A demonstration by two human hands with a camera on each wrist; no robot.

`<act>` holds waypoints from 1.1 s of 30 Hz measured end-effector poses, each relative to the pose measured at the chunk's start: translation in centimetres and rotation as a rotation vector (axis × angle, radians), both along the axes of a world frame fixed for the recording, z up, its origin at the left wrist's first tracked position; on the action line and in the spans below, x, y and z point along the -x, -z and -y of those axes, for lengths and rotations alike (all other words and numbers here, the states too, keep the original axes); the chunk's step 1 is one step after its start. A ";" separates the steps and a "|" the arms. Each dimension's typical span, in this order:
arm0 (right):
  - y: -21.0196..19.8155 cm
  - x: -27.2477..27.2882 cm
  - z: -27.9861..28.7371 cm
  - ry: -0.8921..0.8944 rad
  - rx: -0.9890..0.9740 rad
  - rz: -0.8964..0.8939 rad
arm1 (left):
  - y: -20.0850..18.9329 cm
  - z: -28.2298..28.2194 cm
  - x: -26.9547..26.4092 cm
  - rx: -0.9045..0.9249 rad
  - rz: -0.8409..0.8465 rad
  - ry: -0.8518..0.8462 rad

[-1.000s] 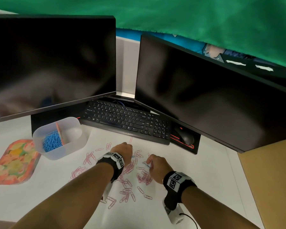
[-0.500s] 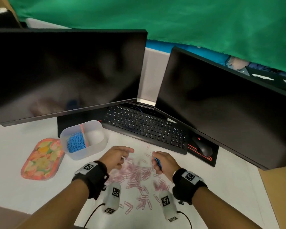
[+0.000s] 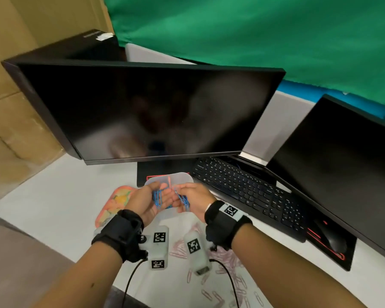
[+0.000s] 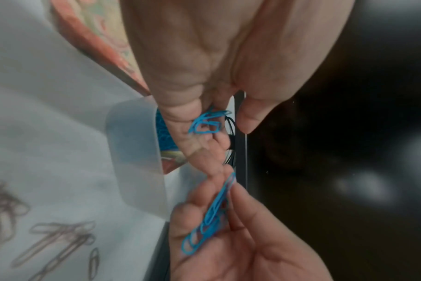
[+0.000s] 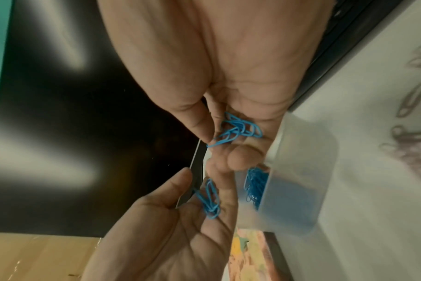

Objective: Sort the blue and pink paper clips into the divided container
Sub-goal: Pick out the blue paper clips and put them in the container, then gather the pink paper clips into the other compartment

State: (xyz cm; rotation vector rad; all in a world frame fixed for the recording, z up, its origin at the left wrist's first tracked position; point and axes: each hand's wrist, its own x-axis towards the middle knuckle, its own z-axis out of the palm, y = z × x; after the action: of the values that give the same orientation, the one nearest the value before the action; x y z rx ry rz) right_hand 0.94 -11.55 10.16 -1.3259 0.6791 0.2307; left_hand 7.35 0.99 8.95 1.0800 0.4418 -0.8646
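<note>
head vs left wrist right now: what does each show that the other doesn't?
Head only: the keyboard, the mouse, both monitors, both wristbands, and the pink paper clips spread on the desk near the person.

Left wrist only: a close look at the fingers, with the right hand pinching a stack of blue paper clips, and the left hand holding a few more at its fingertips.

Both: both hands holding blue clips over the divided container, with blue clips already inside, and the patterned tray beside it.
</note>
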 end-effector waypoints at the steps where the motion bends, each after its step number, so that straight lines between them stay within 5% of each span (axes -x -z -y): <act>1: -0.2 -0.8 -0.4 -0.002 0.009 -0.005 | -0.2 -0.2 -0.4 -0.013 0.019 0.003; 10: 0.9 -3.7 -1.6 -0.012 0.180 -0.124 | -0.2 0.0 -1.7 -0.278 0.130 0.076; 15: -0.6 -0.9 0.5 0.086 0.084 -0.036 | 0.2 0.7 -1.7 -0.357 0.199 0.153; 17: -0.2 2.1 2.3 0.127 0.144 0.007 | 0.1 0.9 -1.5 -0.385 0.354 0.173; 20: 2.3 7.9 4.9 0.052 0.518 -0.088 | 0.2 1.7 0.1 -0.400 0.684 0.247; 26: 8.3 17.8 8.4 -0.044 0.912 -0.363 | 3.5 7.3 6.3 -0.496 1.335 1.069; 33: 10.4 26.6 9.2 0.115 0.995 -0.586 | 6.5 15.0 12.1 -0.675 1.579 1.753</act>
State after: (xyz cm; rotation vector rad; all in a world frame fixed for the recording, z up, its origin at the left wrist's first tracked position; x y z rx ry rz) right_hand -25.66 -20.77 -0.21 -2.1822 1.4766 0.1905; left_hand -4.74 -13.97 2.50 2.3391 -1.9550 -0.9054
